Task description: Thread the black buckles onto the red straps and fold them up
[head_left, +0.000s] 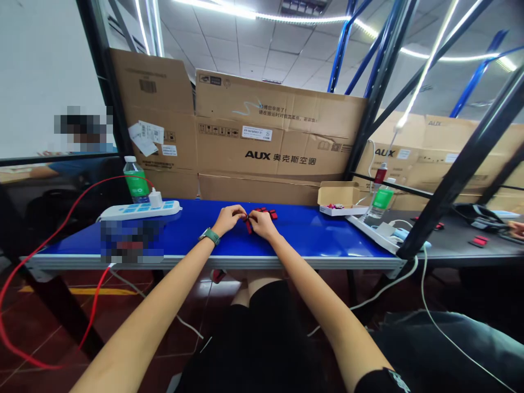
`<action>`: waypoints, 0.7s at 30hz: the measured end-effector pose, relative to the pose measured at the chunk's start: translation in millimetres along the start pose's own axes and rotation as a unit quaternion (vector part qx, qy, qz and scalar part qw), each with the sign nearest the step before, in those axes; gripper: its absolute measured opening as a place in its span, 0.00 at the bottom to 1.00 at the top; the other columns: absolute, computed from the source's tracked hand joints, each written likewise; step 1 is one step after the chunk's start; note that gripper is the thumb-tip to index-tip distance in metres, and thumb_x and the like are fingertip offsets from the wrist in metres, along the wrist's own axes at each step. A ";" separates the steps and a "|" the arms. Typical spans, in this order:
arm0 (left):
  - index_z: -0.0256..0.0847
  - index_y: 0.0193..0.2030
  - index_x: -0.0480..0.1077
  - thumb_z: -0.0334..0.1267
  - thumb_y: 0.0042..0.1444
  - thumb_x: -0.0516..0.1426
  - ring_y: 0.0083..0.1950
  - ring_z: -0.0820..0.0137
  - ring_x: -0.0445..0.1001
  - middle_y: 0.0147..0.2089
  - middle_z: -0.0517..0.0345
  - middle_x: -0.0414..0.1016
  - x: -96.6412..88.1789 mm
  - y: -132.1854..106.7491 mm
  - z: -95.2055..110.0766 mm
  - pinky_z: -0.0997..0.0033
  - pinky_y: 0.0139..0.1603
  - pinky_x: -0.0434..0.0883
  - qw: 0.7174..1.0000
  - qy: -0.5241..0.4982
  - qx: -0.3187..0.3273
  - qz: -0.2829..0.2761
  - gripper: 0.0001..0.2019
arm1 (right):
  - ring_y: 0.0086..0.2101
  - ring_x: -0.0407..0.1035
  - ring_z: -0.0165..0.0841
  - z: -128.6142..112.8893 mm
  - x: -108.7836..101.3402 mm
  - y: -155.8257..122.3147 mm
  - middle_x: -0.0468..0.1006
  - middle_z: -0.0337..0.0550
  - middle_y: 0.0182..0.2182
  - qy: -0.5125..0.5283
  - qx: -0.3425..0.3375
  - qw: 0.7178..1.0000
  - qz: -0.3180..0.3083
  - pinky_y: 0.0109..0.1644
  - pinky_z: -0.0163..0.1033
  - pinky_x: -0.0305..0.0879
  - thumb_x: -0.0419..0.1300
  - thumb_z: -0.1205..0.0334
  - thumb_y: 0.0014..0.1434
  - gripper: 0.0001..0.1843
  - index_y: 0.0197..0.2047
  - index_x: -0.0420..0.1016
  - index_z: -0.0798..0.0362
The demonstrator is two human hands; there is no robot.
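Both my hands meet over the middle of the blue table [311, 234]. My left hand [229, 217], with a green watch at the wrist, has its fingers curled in a pinch. My right hand [262, 222] is closed too, fingertips against the left. Between them they grip a small red and black part [248, 224]. Several more red and black parts [265, 212] lie on the table just behind my right hand.
A white power strip [139, 210] and a green-labelled bottle [136, 180] stand at left. A small open cardboard box [339, 199] with parts, another bottle [380, 199] and a second power strip [374, 232] lie at right. Large cardboard boxes [270, 147] wall the back. A person sits far left.
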State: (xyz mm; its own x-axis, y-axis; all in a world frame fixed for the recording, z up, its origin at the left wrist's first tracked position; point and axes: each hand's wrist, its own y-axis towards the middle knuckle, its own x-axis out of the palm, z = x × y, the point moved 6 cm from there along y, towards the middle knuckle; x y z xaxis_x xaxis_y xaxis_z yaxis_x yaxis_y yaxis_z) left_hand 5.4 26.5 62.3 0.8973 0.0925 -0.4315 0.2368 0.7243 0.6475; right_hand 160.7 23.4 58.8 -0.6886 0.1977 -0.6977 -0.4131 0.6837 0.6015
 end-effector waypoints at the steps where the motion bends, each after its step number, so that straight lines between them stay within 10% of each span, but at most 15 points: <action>1: 0.41 0.35 0.75 0.37 0.57 0.58 0.37 0.66 0.78 0.33 0.57 0.80 -1.8 -0.4 2.7 0.68 0.43 0.73 1.000 0.022 0.010 0.013 0.05 | 0.33 0.73 0.32 2.9 0.9 0.9 0.81 0.42 0.32 0.046 0.019 0.999 0.012 0.40 0.33 0.63 0.55 0.62 0.67 0.11 0.35 0.77 0.52; 7: 0.43 0.41 0.71 0.35 0.62 0.53 0.40 0.66 0.79 0.35 0.60 0.81 3.5 -2.2 9.3 0.70 0.45 0.71 0.996 0.081 0.029 -0.009 0.06 | 0.29 0.73 0.32 25.7 18.3 1.5 0.78 0.38 0.27 0.321 0.143 0.936 -0.004 0.37 0.35 0.68 0.66 0.43 0.56 0.20 0.31 0.69 0.51; 16: 0.42 0.45 0.68 0.43 0.63 0.55 0.40 0.67 0.77 0.45 0.53 0.77 -2.9 3.5 -1.6 0.65 0.46 0.74 0.998 0.003 0.022 0.064 0.09 | 0.43 0.74 0.36 25.8 15.9 6.1 0.79 0.41 0.40 0.444 0.101 0.890 0.018 0.49 0.40 0.70 0.74 0.52 0.43 0.26 0.43 0.72 0.49; 21: 0.41 0.52 0.66 0.54 0.57 0.62 0.38 0.65 0.79 0.45 0.51 0.78 13.1 1.6 -21.3 0.63 0.41 0.77 0.997 -0.060 -0.041 0.012 0.23 | 0.41 0.74 0.35 36.6 17.5 7.6 0.78 0.42 0.40 0.460 0.115 0.879 0.047 0.49 0.41 0.70 0.71 0.56 0.45 0.24 0.46 0.75 0.50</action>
State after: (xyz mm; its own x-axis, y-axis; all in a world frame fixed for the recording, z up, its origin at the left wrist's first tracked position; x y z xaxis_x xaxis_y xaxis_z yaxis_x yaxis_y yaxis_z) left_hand 9.7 43.4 44.3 0.9415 0.0308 -0.3356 0.1890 0.7762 0.6015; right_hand 167.3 57.7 36.9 -0.9475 -0.3190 0.0238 -0.2708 0.8394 0.4712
